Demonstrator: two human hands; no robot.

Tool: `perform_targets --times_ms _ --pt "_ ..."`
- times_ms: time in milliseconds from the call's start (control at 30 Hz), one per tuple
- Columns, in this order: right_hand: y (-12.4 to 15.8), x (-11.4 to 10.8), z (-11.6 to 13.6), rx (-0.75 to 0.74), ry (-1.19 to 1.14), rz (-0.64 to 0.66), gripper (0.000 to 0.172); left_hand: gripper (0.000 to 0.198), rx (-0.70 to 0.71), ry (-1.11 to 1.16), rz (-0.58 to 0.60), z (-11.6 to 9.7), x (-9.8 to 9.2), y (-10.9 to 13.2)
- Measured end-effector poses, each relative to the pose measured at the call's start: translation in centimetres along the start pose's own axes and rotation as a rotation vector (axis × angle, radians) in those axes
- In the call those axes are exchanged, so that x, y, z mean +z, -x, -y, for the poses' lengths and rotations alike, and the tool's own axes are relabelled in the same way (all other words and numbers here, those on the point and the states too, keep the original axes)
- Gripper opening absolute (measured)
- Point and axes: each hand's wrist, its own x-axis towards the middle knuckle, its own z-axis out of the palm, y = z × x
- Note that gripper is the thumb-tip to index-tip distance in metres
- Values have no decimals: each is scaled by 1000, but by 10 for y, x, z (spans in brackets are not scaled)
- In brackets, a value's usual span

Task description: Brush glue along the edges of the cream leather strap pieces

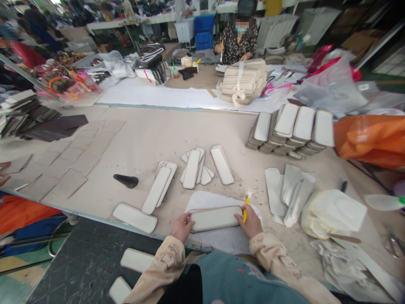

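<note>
A long white panel (217, 218) with rounded corners and a darker edge lies in front of me over a white sheet (202, 198). My left hand (182, 228) grips its left end between thumb and fingers. At the other end, my right hand (251, 221) pinches the panel and also keeps a yellow-handled brush (245, 211), its bristle end whitish and pointing away from me. To the left are a single panel (135, 218) and a fanned pile of panels (160, 188). Beyond the sheet lie more loose panels (192, 169) and another panel (222, 164).
Stacked panels (291, 128) stand at the back right. Nearer are pale sheets (289, 192), a white container (332, 211) and scissors (393, 245). A black tapered object (125, 180) lies left. Across the table a masked person (238, 42) works. Two panels (137, 259) lie below the table edge.
</note>
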Motion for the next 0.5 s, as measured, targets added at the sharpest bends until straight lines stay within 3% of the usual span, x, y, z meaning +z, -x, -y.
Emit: perform_targets --times_ms 367,500 --pt "2 2 3 38 -6 -42 20 35 -18 -18 38 -7 -3 1" --pt "8 -9 6 -14 15 -127 18 36 -19 -62 44 -11 -5 0"
